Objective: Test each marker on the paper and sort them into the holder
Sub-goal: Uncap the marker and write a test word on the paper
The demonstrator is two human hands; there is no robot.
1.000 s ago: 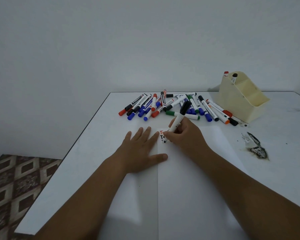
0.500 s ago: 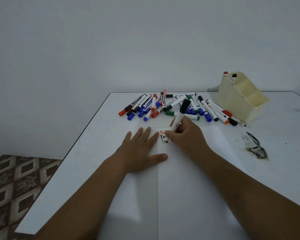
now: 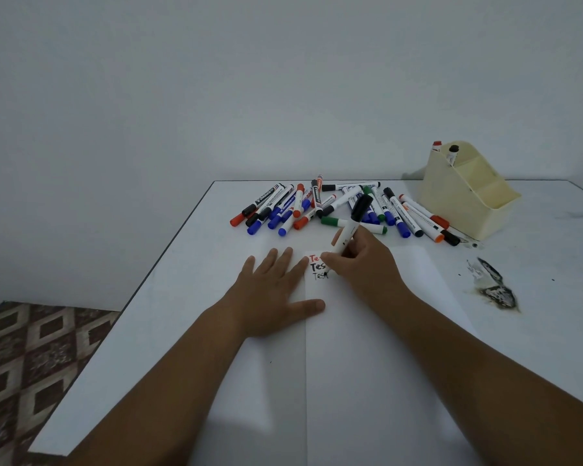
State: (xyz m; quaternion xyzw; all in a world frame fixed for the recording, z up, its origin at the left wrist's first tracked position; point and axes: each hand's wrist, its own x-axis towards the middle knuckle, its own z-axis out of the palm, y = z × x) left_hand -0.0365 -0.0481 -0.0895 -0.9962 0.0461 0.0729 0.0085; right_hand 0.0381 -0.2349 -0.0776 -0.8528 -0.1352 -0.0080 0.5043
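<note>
Slightly lower on the paper than 1 second ago, the right hand pinches a black-capped marker in curled fingers, tip hidden at a third, faint line of writing. Above it read a red "Te" and a black "Tes" — the rest is covered. The left hand lies flat with fingers spread, unmoved. Loose markers are heaped behind on the white table; the cream holder, far right, keeps 2 — by a dark smudge. Plain wall, patterned floor.
</note>
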